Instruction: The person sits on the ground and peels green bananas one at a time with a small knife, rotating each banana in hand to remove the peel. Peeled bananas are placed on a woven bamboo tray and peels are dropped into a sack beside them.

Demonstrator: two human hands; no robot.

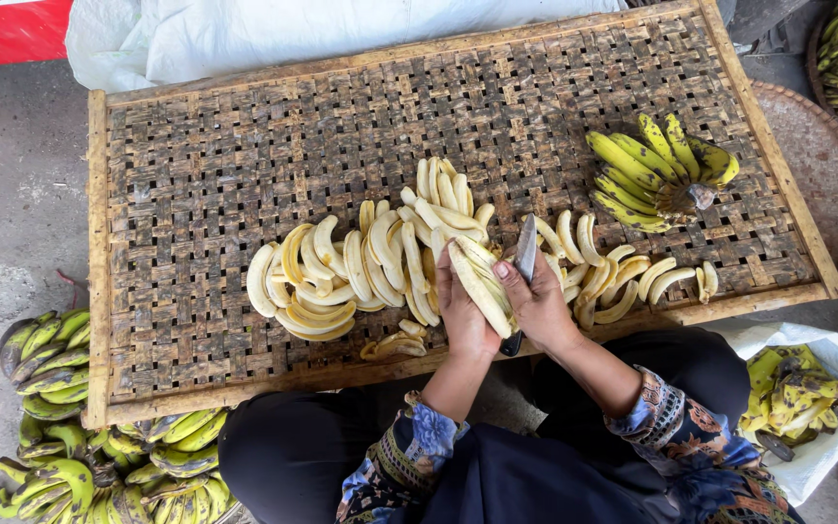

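Our left hand (466, 315) is closed around a peeled banana (480, 287) while our right hand (538, 301) is clamped on a knife (525, 260).

From the head camera we see the peeled banana held just over the near edge of the woven bamboo tray (244, 165), its long axis running diagonally, one tip pointing up and left toward the tray's middle, the other down and right toward our wrists. The knife blade stands nearly upright just right of the banana, tip pointing away from us. A heap of peeled bananas (361, 267) lies on the tray to the left of our hands, more to the right, and an unpeeled yellow bunch (647, 175) toward the tray's far right. Green bunches (60, 388) lie off the tray's near left corner.
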